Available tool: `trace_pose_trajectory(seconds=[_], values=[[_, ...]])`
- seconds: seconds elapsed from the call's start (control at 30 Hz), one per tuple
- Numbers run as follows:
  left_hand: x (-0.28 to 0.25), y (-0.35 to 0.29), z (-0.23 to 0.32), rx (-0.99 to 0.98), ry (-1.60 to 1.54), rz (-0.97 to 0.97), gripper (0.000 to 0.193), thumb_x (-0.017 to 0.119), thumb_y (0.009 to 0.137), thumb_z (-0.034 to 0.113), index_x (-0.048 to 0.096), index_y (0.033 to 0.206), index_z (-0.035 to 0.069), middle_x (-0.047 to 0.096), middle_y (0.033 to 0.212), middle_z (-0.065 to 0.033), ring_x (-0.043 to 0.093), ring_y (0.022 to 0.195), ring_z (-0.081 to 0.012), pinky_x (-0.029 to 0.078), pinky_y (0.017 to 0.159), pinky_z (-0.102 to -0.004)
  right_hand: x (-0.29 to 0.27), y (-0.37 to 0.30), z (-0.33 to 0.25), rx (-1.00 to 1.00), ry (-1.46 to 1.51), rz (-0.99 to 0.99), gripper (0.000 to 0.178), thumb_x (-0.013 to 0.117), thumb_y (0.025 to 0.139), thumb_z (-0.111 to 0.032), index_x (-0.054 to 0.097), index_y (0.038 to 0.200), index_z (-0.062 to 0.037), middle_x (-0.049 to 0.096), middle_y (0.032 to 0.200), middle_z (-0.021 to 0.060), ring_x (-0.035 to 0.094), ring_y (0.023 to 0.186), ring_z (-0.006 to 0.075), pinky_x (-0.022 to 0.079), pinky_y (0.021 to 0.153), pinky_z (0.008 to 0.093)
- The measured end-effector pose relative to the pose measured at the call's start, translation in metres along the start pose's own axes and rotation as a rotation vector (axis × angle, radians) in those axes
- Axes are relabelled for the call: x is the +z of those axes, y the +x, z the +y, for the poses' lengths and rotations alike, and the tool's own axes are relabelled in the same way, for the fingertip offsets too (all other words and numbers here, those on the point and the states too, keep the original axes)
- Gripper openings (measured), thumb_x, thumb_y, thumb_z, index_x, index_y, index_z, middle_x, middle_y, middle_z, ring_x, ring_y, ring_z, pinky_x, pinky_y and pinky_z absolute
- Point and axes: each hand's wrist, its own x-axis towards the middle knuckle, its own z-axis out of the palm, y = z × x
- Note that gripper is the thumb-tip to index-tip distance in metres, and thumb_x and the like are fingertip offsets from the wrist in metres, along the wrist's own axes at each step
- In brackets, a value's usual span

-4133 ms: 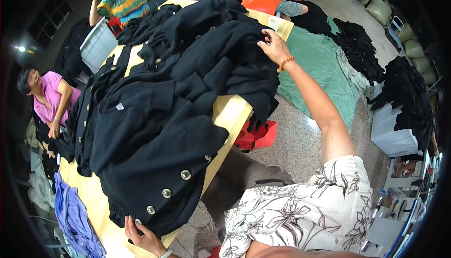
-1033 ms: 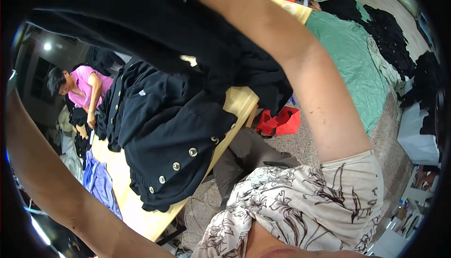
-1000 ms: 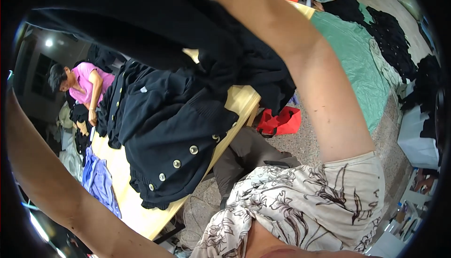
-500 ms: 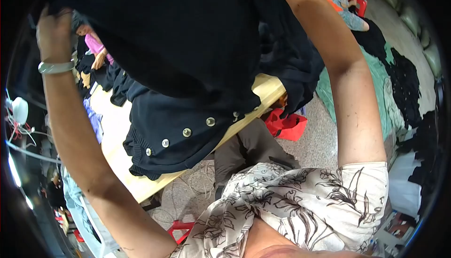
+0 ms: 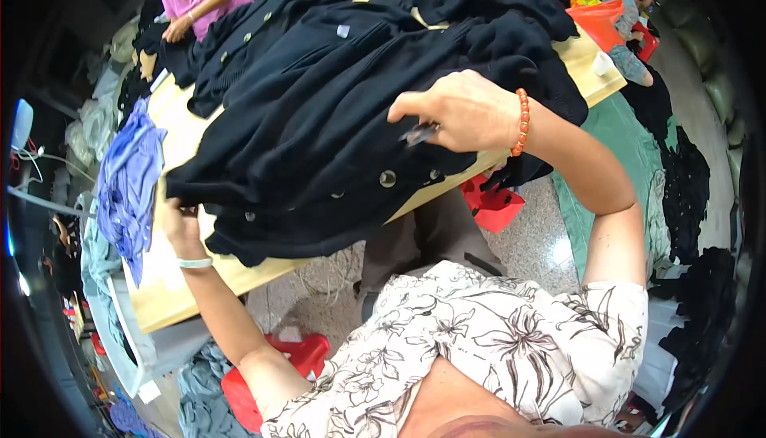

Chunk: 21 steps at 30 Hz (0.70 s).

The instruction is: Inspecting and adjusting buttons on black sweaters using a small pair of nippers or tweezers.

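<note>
black garment (image 5: 311,127) has dropped, now below right grip (image 5: 467,111) clasping small metal tool (image 5: 419,133). left grip (image 5: 183,226) pinches garment's edge.

Black garments (image 5: 311,111) heaped across the table (image 5: 171,290) mark a clothing workshop.

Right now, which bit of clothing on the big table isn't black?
The purple-blue garment at the table's left edge, left of the left hand. Its colour sets it apart from the black garments spread beside it.
</note>
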Motion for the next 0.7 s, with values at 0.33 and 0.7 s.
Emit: trace_pose_trajectory(seconds=[0.33,0.7], values=[[0.171,-0.188,-0.053,1.071,1.295,-0.372,0.058,0.081,0.078,0.014,0.060,0.132,0.007,0.058,0.134,-0.0149,0.054,0.126,-0.0349,0.036,0.109,-0.0444,0.072,-0.033,0.084,0.263,0.247,0.291,0.035,0.078,0.086,-0.018,0.068,0.117,-0.0061,0.069,0.097,0.0079,0.066,0.088,0.0181,0.052,0.076,0.0290],[0.200,-0.192,-0.047,0.923,0.803,-0.618,0.028,0.067,0.089,-0.007,0.068,0.115,0.000,0.065,0.087,-0.0119,0.063,0.070,-0.0207,0.050,0.066,-0.0271,0.045,-0.061,0.040,0.156,0.381,0.242,0.024,0.082,0.083,-0.022,0.073,0.097,-0.0054,0.072,0.093,0.0085,0.070,0.078,0.0206,0.055,0.069,0.0301]])
